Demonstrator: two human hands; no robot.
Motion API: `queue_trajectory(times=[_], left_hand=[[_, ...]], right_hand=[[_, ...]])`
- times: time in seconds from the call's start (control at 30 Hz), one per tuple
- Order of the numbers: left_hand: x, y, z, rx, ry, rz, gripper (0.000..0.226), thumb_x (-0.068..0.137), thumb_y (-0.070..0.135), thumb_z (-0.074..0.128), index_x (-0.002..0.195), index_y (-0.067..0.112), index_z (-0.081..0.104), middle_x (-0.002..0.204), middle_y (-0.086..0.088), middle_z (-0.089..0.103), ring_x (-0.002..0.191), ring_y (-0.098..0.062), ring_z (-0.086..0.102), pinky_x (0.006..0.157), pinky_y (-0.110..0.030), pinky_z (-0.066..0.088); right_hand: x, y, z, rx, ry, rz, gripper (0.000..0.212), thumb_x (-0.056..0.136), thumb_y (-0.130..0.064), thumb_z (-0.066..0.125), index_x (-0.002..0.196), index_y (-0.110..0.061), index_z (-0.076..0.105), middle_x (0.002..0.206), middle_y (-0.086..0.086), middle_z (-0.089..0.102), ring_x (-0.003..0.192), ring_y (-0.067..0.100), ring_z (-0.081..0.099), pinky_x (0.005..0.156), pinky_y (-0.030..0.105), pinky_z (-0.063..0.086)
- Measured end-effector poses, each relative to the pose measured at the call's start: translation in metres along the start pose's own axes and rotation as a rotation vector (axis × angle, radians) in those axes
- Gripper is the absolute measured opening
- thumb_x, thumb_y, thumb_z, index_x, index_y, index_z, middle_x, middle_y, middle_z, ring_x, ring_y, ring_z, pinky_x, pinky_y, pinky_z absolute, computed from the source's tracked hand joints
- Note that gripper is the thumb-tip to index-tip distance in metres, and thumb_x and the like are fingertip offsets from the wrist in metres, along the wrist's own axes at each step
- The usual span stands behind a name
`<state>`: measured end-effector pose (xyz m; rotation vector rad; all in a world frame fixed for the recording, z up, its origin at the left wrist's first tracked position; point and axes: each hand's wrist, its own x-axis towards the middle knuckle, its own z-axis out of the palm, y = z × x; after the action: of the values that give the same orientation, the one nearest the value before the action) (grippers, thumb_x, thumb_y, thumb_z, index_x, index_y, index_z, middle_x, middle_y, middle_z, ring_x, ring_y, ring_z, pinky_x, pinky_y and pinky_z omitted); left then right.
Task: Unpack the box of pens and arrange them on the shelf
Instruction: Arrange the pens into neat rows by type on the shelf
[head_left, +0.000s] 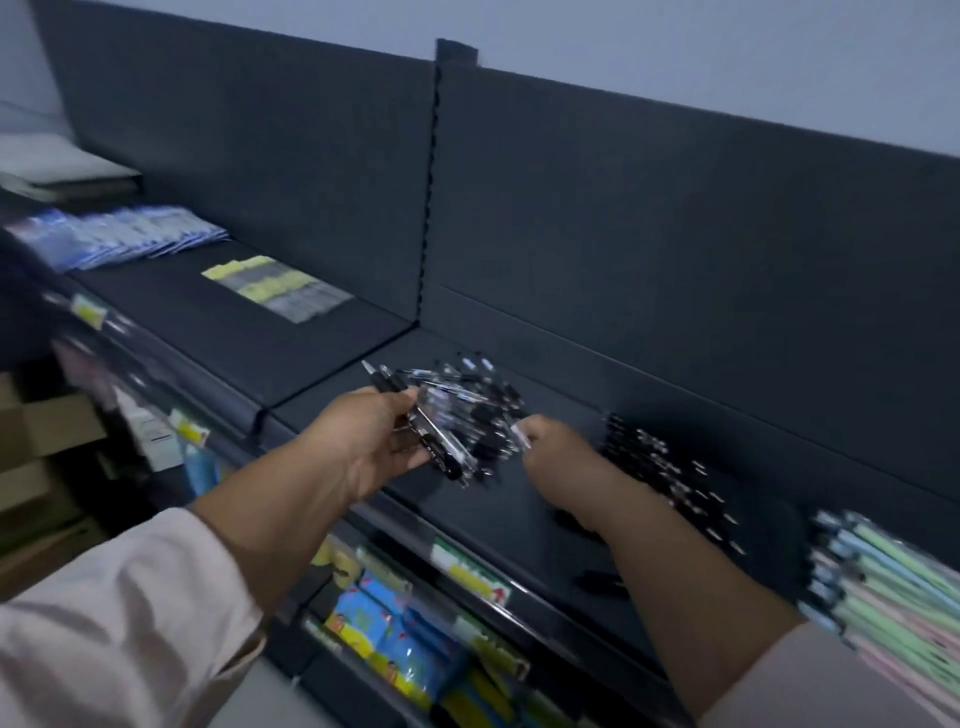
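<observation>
My left hand (371, 441) grips a thick bundle of black-and-clear pens (462, 415) above the dark top shelf (498, 509). My right hand (558, 457) is just right of the bundle, its fingers curled and pinching the end of one pen from it. A row of black pens (670, 478) lies side by side on the shelf behind my right wrist, partly hidden by my forearm. No box is in view.
Pastel pens in packs (893, 582) lie at the shelf's right end. Yellow-and-grey packets (278, 288) and blue packets (119, 236) lie on the left shelf section. Colourful packs (395, 639) fill the shelf below. Cardboard boxes (47, 431) stand at far left.
</observation>
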<state>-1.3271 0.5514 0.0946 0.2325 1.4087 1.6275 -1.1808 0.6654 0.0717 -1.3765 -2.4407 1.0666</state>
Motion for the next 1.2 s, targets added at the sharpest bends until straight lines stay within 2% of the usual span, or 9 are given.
queue_trajectory(times=[0.13,0.2,0.37,0.5,0.67,0.77,0.97,1.03,1.2], left_hand=[[0.01,0.014,-0.046,0.042,0.001,-0.014,0.011,0.099,0.012,0.045,0.092,0.019,0.052,0.081,-0.002,0.063,0.066,-0.017,0.059,0.06,-0.03,0.045],[0.013,0.017,-0.061,0.066,0.002,-0.022,0.013,0.099,0.012,0.046,0.09,0.02,0.051,0.082,-0.001,0.065,0.068,-0.017,0.06,0.062,-0.029,0.044],[0.02,0.022,-0.087,0.065,-0.003,-0.054,0.012,0.096,0.011,0.051,0.089,0.019,0.056,0.082,-0.001,0.069,0.071,-0.018,0.064,0.064,-0.03,0.044],[0.025,0.022,-0.091,0.062,0.016,-0.051,0.012,0.094,0.011,0.055,0.087,0.019,0.06,0.081,-0.001,0.07,0.07,-0.018,0.065,0.066,-0.031,0.046],[0.027,0.022,-0.074,0.104,0.003,-0.04,0.01,0.091,0.012,0.06,0.083,0.017,0.058,0.071,-0.001,0.066,0.062,-0.016,0.063,0.057,-0.026,0.043],[0.029,0.022,-0.055,0.162,-0.06,-0.017,0.011,0.091,0.013,0.061,0.08,0.016,0.059,0.061,0.001,0.061,0.047,-0.01,0.056,0.05,-0.022,0.044],[0.025,0.022,-0.016,0.271,-0.254,0.039,0.015,0.092,0.007,0.056,0.079,0.008,0.063,0.059,0.001,0.066,0.042,-0.005,0.055,0.043,-0.015,0.044],[0.025,0.021,-0.011,0.344,-0.287,0.044,0.014,0.091,0.009,0.059,0.078,0.009,0.065,0.063,0.0,0.066,0.046,-0.005,0.055,0.047,-0.017,0.045],[0.027,0.019,-0.007,0.302,-0.07,0.024,0.011,0.093,0.014,0.058,0.085,0.007,0.064,0.071,-0.008,0.062,0.059,-0.016,0.057,0.049,-0.025,0.051]], right_hand=[[0.024,-0.03,0.042,-0.118,0.027,-0.06,0.041,0.086,0.0,0.049,0.116,-0.023,0.063,0.109,0.003,0.065,0.099,0.024,0.061,0.08,0.031,0.051],[0.032,-0.038,0.056,-0.161,0.05,-0.067,0.029,0.089,-0.005,0.054,0.112,-0.021,0.063,0.106,-0.001,0.064,0.099,0.021,0.061,0.084,0.032,0.052],[0.046,-0.047,0.077,-0.323,0.171,-0.149,0.014,0.089,-0.012,0.056,0.093,-0.024,0.062,0.092,-0.002,0.067,0.089,0.02,0.061,0.074,0.03,0.051],[0.056,-0.049,0.077,-0.354,0.24,-0.222,0.02,0.089,-0.016,0.061,0.108,-0.018,0.065,0.108,0.002,0.064,0.104,0.024,0.056,0.084,0.033,0.048],[0.046,-0.071,0.062,0.278,0.056,-0.209,0.009,0.093,-0.017,0.058,0.092,-0.014,0.066,0.073,-0.008,0.062,0.067,0.007,0.055,0.058,0.016,0.044],[0.037,-0.083,0.045,0.52,-0.088,-0.216,0.01,0.095,-0.018,0.056,0.097,-0.015,0.065,0.084,-0.002,0.064,0.063,0.005,0.052,0.054,0.014,0.042],[0.04,-0.07,0.017,0.65,-0.154,-0.191,0.023,0.093,-0.01,0.058,0.115,-0.017,0.059,0.077,-0.001,0.057,0.063,0.008,0.05,0.054,0.02,0.04],[0.042,-0.064,0.014,0.682,-0.168,-0.185,0.019,0.093,-0.007,0.057,0.107,-0.019,0.061,0.074,0.0,0.057,0.061,0.008,0.05,0.053,0.02,0.04],[0.052,-0.051,0.007,0.818,-0.114,-0.059,0.02,0.091,0.004,0.055,0.08,-0.013,0.056,0.071,0.004,0.055,0.059,0.011,0.052,0.052,0.02,0.046]])
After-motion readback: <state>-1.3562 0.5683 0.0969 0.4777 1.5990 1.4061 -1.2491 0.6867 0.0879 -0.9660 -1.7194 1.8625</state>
